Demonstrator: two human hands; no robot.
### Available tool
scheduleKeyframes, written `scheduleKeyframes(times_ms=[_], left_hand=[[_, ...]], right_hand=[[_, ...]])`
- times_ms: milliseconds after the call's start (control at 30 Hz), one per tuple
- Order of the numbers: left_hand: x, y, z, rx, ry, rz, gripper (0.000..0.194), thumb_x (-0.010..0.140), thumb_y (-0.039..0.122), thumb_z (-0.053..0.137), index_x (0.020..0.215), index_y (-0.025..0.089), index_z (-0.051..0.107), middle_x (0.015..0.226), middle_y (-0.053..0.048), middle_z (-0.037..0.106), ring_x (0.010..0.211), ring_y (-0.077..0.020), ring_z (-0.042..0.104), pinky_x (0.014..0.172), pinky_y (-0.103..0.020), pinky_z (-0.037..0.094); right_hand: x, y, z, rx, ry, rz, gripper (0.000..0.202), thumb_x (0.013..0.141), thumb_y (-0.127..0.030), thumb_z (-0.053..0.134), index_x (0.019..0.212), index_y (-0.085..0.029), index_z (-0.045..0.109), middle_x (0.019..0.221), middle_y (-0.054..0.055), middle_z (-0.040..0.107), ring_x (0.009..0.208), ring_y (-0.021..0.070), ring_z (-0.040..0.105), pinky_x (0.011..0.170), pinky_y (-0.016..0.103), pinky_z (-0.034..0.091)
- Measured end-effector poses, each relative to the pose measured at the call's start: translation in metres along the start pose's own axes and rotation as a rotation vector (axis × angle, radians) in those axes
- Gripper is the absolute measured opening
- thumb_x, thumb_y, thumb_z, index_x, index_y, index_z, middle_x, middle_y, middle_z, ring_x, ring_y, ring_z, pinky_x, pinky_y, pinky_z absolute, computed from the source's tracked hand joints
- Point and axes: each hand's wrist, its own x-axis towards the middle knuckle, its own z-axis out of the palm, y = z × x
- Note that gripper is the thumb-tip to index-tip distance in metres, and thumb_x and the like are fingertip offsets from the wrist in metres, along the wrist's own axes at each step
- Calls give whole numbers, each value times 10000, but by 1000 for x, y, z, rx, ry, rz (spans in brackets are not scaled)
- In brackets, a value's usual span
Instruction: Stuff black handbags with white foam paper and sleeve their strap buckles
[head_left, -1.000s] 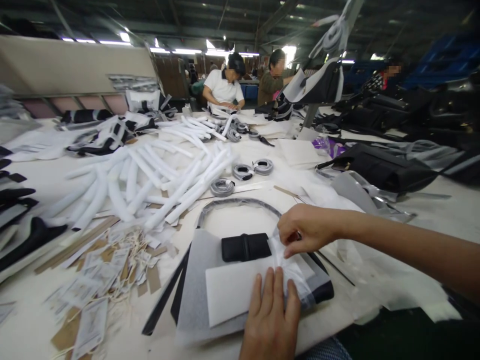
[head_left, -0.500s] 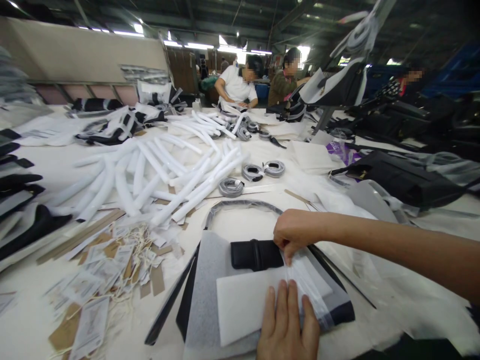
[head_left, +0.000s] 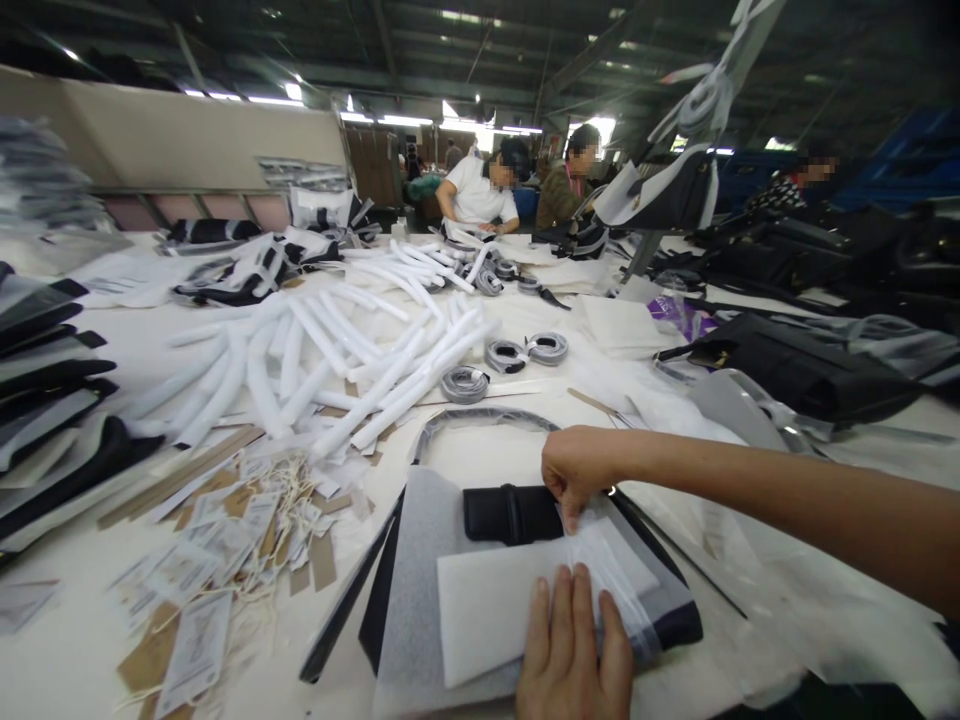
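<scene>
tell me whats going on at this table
A person is working on a black bag lying flat on the table. The left hand presses down a white foam sheet on it, while the right hand pinches thin clear wrap beside the bag's black clasp. Paper tags and white tubes lie around.

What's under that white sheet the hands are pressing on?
Under the white sheet lies a grey sheet, and under that a black bag whose clasp and edges peek out. The left hand and right hand cover part; the bag's middle is hidden.
</scene>
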Motion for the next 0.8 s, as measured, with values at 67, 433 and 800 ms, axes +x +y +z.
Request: scheduleKeyframes(times_ms=[67, 433, 800], left_hand=[[-2, 1, -2, 3, 29, 8, 377, 981, 77, 356, 886, 167, 710, 1067, -102, 762, 1140, -232, 675, 1177, -418, 374], [-5, 5, -11, 24, 97, 26, 364, 990, 86, 374, 858, 187, 699, 1000, -73, 778, 1063, -195, 711, 1166, -388, 397], [-8, 5, -8, 6, 98, 14, 354, 997, 101, 389, 850, 187, 700, 1011, -77, 776, 1042, -195, 718, 1171, -389, 391]], right_hand=[[0, 2, 0, -12, 43, 10, 312, 584, -471, 868, 721, -206, 777, 626, -8, 683, 578, 135, 529, 554, 258, 284], [10, 22, 19, 256, -100, -126, 326, 716, -440, 785, 882, -160, 793, 717, -1, 710, 662, 134, 594, 624, 223, 403], [20, 32, 29, 364, -107, -148, 367, 732, -466, 775, 930, -159, 804, 828, 30, 760, 748, 155, 635, 685, 224, 436]])
